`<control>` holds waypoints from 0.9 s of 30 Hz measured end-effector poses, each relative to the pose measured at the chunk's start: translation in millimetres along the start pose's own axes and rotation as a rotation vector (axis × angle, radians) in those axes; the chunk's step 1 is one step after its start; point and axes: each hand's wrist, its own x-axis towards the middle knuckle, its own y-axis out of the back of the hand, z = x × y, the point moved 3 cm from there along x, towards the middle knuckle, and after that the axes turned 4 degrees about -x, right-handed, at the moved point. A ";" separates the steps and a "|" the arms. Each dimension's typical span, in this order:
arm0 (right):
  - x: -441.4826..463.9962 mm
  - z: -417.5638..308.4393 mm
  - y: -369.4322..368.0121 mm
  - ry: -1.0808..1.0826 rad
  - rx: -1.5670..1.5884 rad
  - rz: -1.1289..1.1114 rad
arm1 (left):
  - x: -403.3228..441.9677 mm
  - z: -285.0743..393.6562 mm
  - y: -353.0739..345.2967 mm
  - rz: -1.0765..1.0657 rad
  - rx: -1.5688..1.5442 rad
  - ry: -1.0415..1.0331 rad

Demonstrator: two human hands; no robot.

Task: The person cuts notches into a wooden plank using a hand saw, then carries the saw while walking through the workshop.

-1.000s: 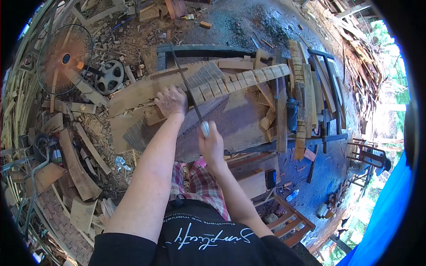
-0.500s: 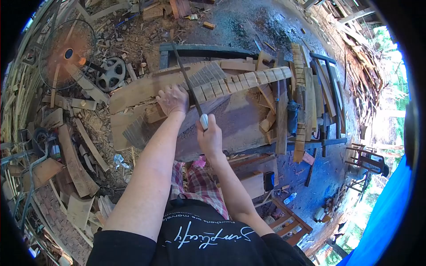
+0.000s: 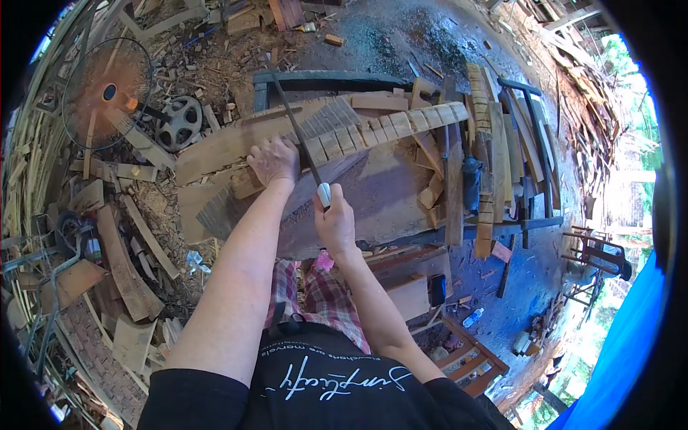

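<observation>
My right hand point(image 3: 335, 223) is wrapped around the pale handle of a handsaw point(image 3: 292, 120), in front of my body. The saw's long, narrow blade points away from me and lies across a curved wooden beam point(image 3: 383, 129). Several dark cross cuts run along this beam to the right of the blade. My left hand point(image 3: 274, 162) grips the beam just left of the blade, its fingers curled over the wood. Beneath is a broad wooden board point(image 3: 208, 159), with a grey ridged strip point(image 3: 326, 118) beside the beam.
A second notched beam point(image 3: 481, 150) and several planks lie across a dark frame point(image 3: 315, 77) at right. A fan point(image 3: 109, 93) and a spoked wheel point(image 3: 179, 123) stand at left among wood scraps. A plastic bottle point(image 3: 472, 317) lies on the floor at lower right.
The saw has shifted slightly toward me along the cut, with my right hand still on it. My left hand keeps its place on the beam. The whole view has moved a little.
</observation>
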 end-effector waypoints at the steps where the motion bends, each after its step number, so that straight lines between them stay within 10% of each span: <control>1: -12.3 4.5 4.5 0.005 0.031 0.002 | -1.5 -0.1 2.3 -0.010 -0.006 0.006; 27: -6.9 1.2 0.6 0.015 0.037 -0.006 | 0.8 -0.2 -0.1 0.013 -0.022 -0.006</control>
